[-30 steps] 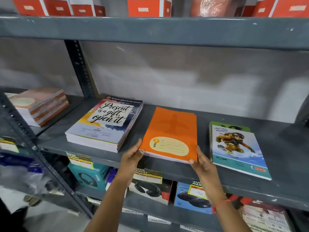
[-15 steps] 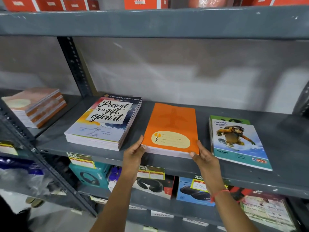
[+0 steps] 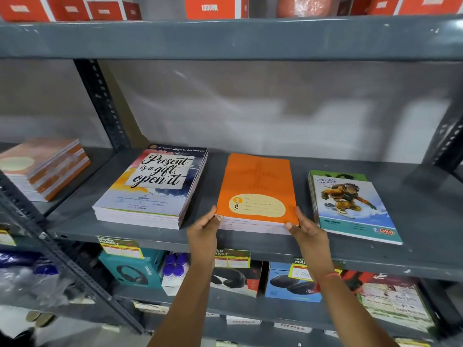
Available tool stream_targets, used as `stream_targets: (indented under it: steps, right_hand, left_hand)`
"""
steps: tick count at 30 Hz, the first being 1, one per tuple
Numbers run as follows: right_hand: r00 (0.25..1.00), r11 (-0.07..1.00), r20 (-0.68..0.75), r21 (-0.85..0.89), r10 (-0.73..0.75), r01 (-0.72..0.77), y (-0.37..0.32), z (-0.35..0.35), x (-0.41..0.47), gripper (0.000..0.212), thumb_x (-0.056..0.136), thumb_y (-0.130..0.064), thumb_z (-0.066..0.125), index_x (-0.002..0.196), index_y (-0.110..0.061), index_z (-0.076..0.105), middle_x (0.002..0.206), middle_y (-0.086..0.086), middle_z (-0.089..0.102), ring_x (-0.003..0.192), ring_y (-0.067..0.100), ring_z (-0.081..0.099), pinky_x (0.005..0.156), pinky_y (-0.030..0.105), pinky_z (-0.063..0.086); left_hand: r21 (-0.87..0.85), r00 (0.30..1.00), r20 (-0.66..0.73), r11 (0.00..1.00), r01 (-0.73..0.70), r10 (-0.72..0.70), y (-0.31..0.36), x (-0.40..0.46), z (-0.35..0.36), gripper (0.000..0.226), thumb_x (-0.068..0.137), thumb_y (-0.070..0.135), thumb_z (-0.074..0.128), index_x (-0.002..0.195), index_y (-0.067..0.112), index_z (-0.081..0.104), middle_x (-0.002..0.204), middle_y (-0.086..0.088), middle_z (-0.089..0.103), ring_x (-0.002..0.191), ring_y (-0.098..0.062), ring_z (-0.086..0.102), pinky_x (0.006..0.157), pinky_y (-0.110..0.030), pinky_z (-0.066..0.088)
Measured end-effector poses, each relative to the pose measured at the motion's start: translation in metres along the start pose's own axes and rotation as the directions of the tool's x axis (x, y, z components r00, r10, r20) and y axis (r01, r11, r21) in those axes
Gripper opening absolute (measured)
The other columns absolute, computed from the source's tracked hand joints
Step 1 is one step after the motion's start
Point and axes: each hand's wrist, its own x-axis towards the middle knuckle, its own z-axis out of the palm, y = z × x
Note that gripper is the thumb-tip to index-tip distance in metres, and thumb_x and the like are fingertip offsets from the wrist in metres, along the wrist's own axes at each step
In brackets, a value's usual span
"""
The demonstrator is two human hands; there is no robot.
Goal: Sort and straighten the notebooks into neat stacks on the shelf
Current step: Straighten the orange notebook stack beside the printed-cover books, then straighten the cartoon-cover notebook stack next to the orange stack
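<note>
Step in hand, by judgement: squaring the orange notebook stack [image 3: 258,191], centre of frame, on the grey shelf [image 3: 250,246].

Left hand [image 3: 204,230] at the lower left corner of the stack, thumb along the left edge. Right hand [image 3: 307,227] at the lower right corner, thumb on the right edge. Grip of both hands: pinched on the stack's two near corners, stack lying flat on the shelf, not lifted. Page edges along the front face slightly stepped, so not yet fully flush.

Position of neighbours:
- "Present is a gift" stack [image 3: 152,189], left of centre, thicker, close beside the orange stack but apart from it, turned slightly askew to the shelf front.
- Adventure-cover stack [image 3: 350,206], right of centre, thin, with a green cover [image 3: 338,174] peeking out at its far edge, so not aligned.
- Peach-and-orange stack [image 3: 42,166], far left of frame, on the adjoining shelf bay beyond the upright [image 3: 102,103].

Next move, by judgement: press both sides inward, tap the front edge flush, set the stack parallel to the shelf lip. Then release and shift to the right-hand stack to draw the green cover into line. Light pressure only; thin covers liable to slide or buckle.
</note>
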Motion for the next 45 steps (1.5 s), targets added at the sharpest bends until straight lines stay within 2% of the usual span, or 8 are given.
stream_targets:
  steps: [9,20,24,26,29,32,36,45]
  right_hand:
    - [0.996,0.999,-0.078,-0.02,0.034,-0.036,-0.003,0.006,0.0,0.053,0.086,-0.018,0.061,0.136,-0.019,0.046,0.12,-0.002,0.062,0.114,0.013,0.05,0.106,0.028,0.031]
    - [0.998,0.999,-0.056,-0.033,0.01,-0.012,0.001,0.004,0.003,0.051,0.086,-0.022,0.061,0.136,-0.019,0.047,0.1,-0.008,0.065,0.104,0.01,0.056,0.089,0.016,0.043]
    - [0.98,0.953,-0.072,-0.254,-0.186,0.162,0.002,-0.017,-0.005,0.039,0.088,-0.013,0.059,0.127,-0.016,0.057,0.112,-0.009,0.065,0.106,0.013,0.063,0.097,0.008,0.04]
    - [0.899,0.87,-0.206,-0.405,-0.387,0.281,0.0,-0.04,-0.015,0.032,0.087,-0.011,0.058,0.118,-0.018,0.065,0.097,-0.005,0.073,0.084,0.009,0.07,0.075,-0.007,0.037]
    - [0.78,0.859,-0.396,-0.383,-0.484,0.339,-0.003,-0.095,-0.019,0.034,0.085,-0.036,0.05,0.118,-0.035,0.058,0.069,-0.008,0.066,0.051,-0.001,0.054,0.054,0.003,0.04]
    - [0.808,0.968,-0.533,-0.131,-0.251,0.215,0.003,-0.144,-0.002,0.042,0.09,-0.031,0.054,0.132,-0.024,0.052,0.124,0.024,0.062,0.083,-0.001,0.059,0.078,0.011,0.047]
    - [0.917,0.992,-0.394,-0.129,-0.063,0.013,0.003,-0.177,0.013,0.052,0.093,-0.034,0.046,0.142,-0.019,0.039,0.148,0.009,0.041,0.132,0.023,0.043,0.111,0.037,0.03]
    - [0.999,0.993,0.013,-0.112,0.04,-0.039,0.009,-0.197,0.032,0.066,0.086,-0.031,0.06,0.145,-0.025,0.033,0.144,-0.006,0.046,0.129,0.013,0.043,0.112,0.035,0.029]
  left_hand:
    - [-0.02,1.0,-0.007,1.0,-0.003,0.003,0.0,-0.001,0.0,0.038,0.085,-0.002,0.059,0.122,-0.004,0.056,0.122,-0.016,0.063,0.104,-0.017,0.057,0.095,-0.025,0.041]
    - [0.039,0.999,-0.037,0.999,-0.006,0.007,-0.001,-0.002,0.003,0.038,0.086,0.004,0.059,0.123,-0.001,0.057,0.124,-0.014,0.062,0.109,-0.021,0.058,0.091,-0.024,0.04]
    - [0.345,0.945,-0.103,0.902,-0.259,0.311,-0.002,-0.028,0.027,0.044,0.09,0.014,0.055,0.133,0.005,0.049,0.142,-0.011,0.047,0.134,-0.023,0.041,0.105,-0.025,0.032]
    - [0.439,0.876,0.074,0.774,-0.457,0.476,-0.007,-0.05,0.048,0.05,0.092,0.013,0.05,0.14,0.013,0.037,0.148,0.005,0.031,0.14,-0.02,0.032,0.112,-0.038,0.033]
    - [0.357,0.823,0.373,0.752,-0.554,0.429,-0.016,-0.083,0.093,0.054,0.093,0.01,0.047,0.138,0.029,0.023,0.143,0.018,0.031,0.139,-0.019,0.034,0.112,-0.036,0.034]
    - [0.346,0.814,0.529,0.816,-0.464,0.24,-0.032,-0.102,0.134,0.052,0.096,0.022,0.041,0.143,0.024,0.02,0.143,0.028,0.016,0.142,-0.007,0.019,0.118,-0.024,0.018]
    - [0.448,0.88,0.472,0.874,-0.188,-0.052,-0.048,-0.102,0.166,0.075,0.088,0.057,0.031,0.149,0.023,0.005,0.156,-0.007,0.026,0.139,-0.025,0.034,0.113,-0.031,0.027]
    - [0.329,0.922,0.384,0.939,-0.097,-0.039,-0.055,-0.1,0.187,0.058,0.094,0.022,0.047,0.147,0.019,0.023,0.126,0.011,0.048,0.106,-0.001,0.049,0.09,-0.009,0.038]
